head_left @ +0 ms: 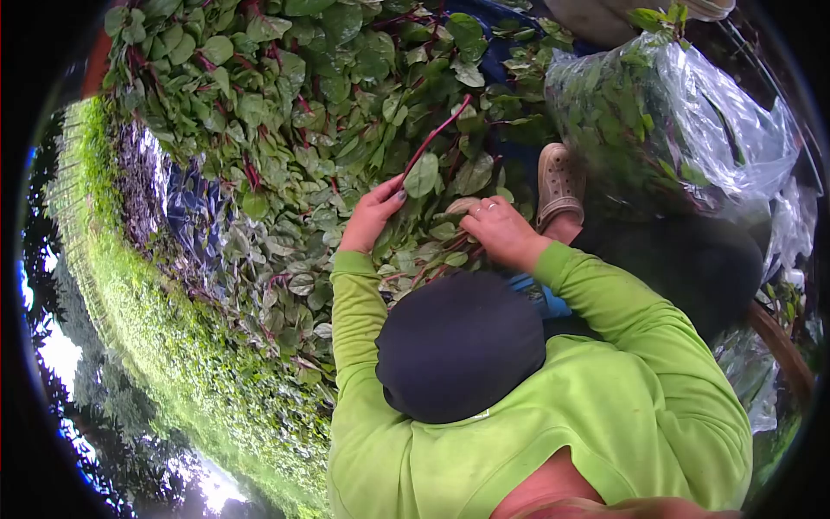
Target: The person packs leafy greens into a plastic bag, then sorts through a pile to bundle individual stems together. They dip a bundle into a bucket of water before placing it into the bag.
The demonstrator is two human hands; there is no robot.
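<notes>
My left hand (376,214) is closed in a pinch around the lower end of a leafy stem (435,136). This stem is long and red, points up and away to the right, and carries a green leaf. To its right, my right hand (503,232) is closed around a bunch of leafy stems (450,251), which lies low in front of me; its lower ends are partly hidden. Both hands are over a large pile of red-stemmed greens (285,104) that look like Malabar spinach.
A dark rounded cloth-covered shape (462,346) sits between my forearms. On the right are a brown clog (560,186) on a foot and a clear plastic bag (735,121) with greens inside. Blue sheeting (194,208) shows left of the pile, and green plants grow beyond.
</notes>
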